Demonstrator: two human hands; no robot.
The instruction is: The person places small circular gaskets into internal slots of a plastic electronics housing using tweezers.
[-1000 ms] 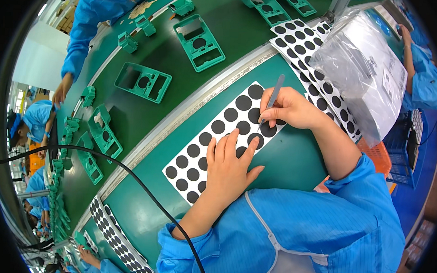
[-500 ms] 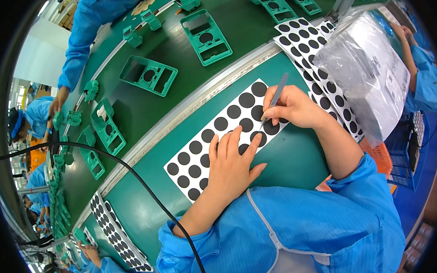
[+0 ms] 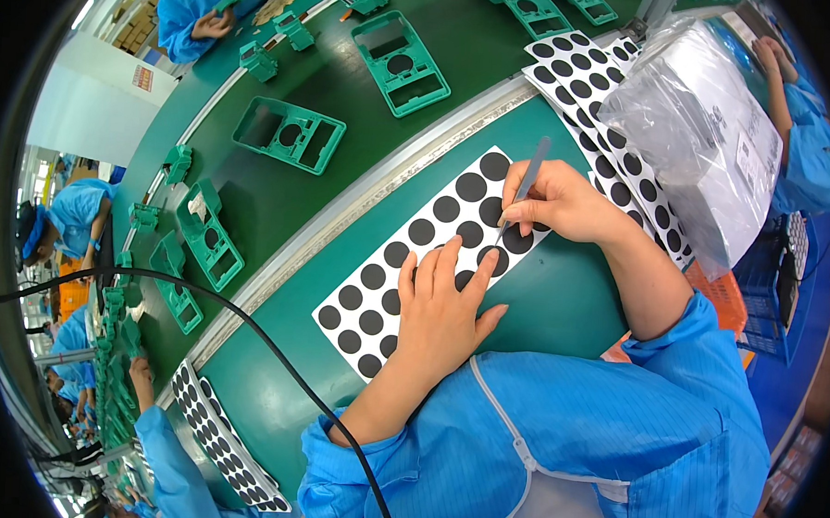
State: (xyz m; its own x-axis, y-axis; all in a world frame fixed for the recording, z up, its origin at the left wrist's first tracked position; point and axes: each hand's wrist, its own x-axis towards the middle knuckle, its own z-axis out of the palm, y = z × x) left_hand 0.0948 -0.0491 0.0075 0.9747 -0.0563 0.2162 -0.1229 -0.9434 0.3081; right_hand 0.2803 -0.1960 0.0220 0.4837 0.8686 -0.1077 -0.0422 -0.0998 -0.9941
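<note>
A white sheet of round black stickers (image 3: 360, 299) lies slantwise on the green table in front of me. My left hand (image 3: 443, 302) rests on its near edge with fingers spread, pressing it flat and holding nothing. In my right hand (image 3: 558, 202) is a pair of grey tweezers (image 3: 533, 167), pinched between thumb and fingers. Their tip points down at the sheet, close to a black dot just right of my left fingertips. Whether the tip has caught a sticker edge is too small to tell.
Beyond a metal rail, a dark green belt carries green plastic housings (image 3: 400, 64). More sticker sheets (image 3: 585, 81) lie at the far right, partly under a clear plastic bag (image 3: 694, 132); others (image 3: 222, 436) are at the left. A black cable (image 3: 272, 350) crosses the view. Co-workers stand around the line.
My hands, the tweezers and the sheet have hardly moved. The housings on the belt have shifted slightly right and up. A co-worker's arm at upper left has drawn back; another at lower left reaches toward the belt.
</note>
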